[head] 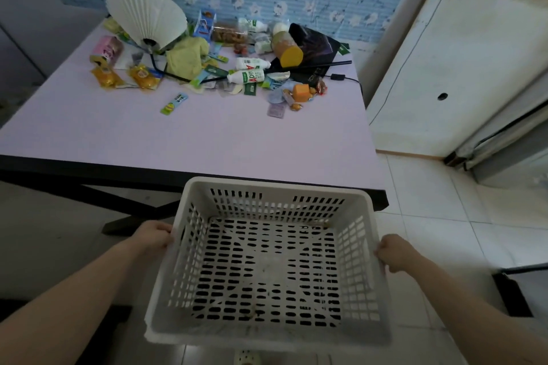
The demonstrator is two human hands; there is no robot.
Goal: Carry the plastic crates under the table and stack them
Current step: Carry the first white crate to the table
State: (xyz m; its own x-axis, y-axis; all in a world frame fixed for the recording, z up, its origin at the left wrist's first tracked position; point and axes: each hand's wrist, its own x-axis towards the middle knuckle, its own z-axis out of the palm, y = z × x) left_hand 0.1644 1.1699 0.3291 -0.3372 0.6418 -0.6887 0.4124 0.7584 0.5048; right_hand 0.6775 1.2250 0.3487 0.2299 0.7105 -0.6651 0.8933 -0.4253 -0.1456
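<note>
Crate (pixel 268 267) rides level at six o'clock, just short of the surface (pixel 189 133) edge at twelve, left hand (pixel 155 235) and right hand (pixel 393 252) each with grip clamped on opposite rims, likely balancing it for the carry underneath.

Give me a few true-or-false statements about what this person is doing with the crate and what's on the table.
1. Both hands grip the white plastic crate, the left hand and right hand on opposite rims. True.
2. The crate is full of snacks. False: it looks empty.
3. The crate rests on the table. False: it is held in front of the table's near edge.
4. A white pleated fan stands among the clutter on the table. True.
5. A second crate is visible. False: only one shows.
</note>
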